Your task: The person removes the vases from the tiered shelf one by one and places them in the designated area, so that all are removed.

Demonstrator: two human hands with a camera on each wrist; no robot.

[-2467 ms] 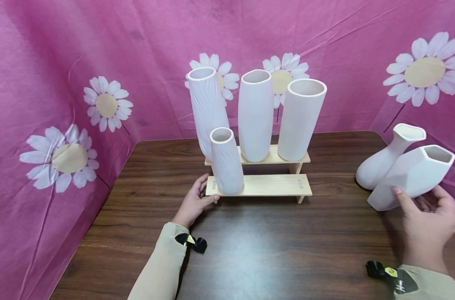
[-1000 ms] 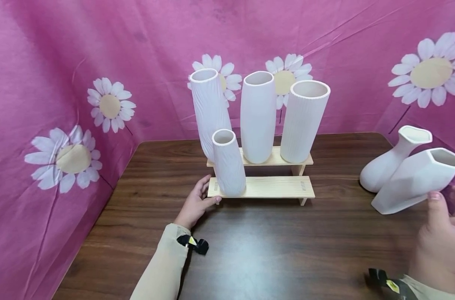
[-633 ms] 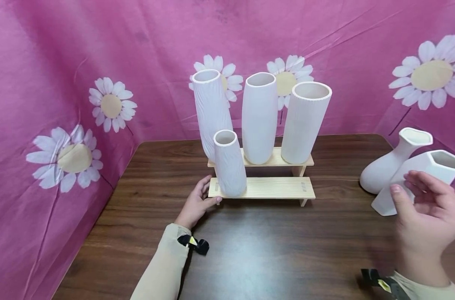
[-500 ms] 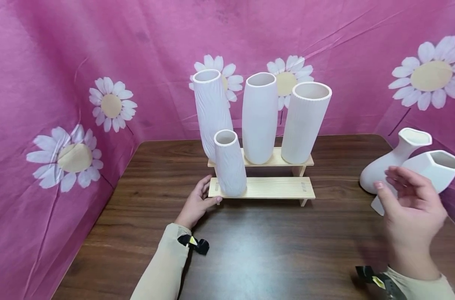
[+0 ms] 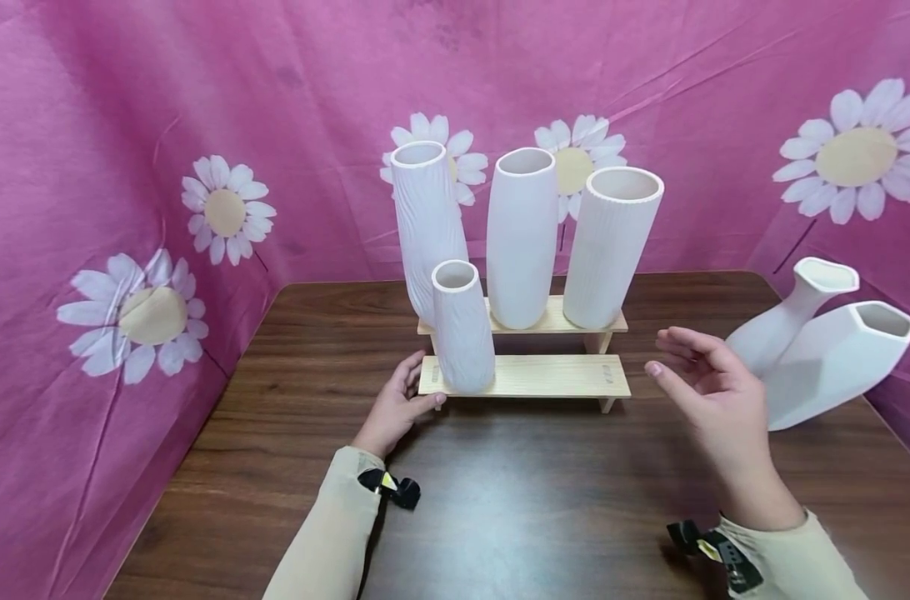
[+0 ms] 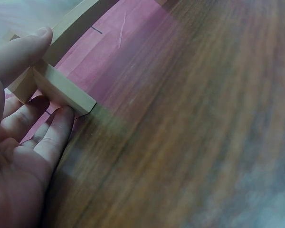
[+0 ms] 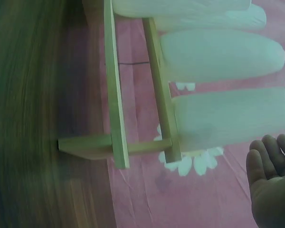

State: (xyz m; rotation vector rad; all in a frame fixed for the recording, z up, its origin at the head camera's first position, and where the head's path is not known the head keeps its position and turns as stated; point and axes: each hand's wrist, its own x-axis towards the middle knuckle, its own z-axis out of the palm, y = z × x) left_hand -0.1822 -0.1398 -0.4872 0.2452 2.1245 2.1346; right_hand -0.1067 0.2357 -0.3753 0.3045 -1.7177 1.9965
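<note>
My left hand (image 5: pixel 395 407) grips the left end of a two-tier wooden stand (image 5: pixel 560 377); in the left wrist view its thumb lies on the shelf and its fingertips are at the leg (image 6: pixel 64 90). A short white textured vase (image 5: pixel 464 333) stands on the lower tier's left part. On the upper tier are a wavy-ribbed vase (image 5: pixel 427 221), a smooth vase (image 5: pixel 521 242) and a finely ribbed vase (image 5: pixel 611 250). My right hand (image 5: pixel 717 408) hovers right of the stand, holding nothing, its fingers loosely bent. The right wrist view shows its fingers (image 7: pixel 270 154) apart from the vases.
At the right, behind my right hand, a narrow-necked vase (image 5: pixel 781 321) and a faceted vase (image 5: pixel 837 362) are side by side on the brown wooden table (image 5: pixel 522 500). A pink cloth (image 5: pixel 335 167) with daisies hangs around the back and sides.
My right hand has let go of the faceted vase and moved left, towards the stand. That vase stays beside the narrow-necked one. My left hand keeps its grip on the stand.
</note>
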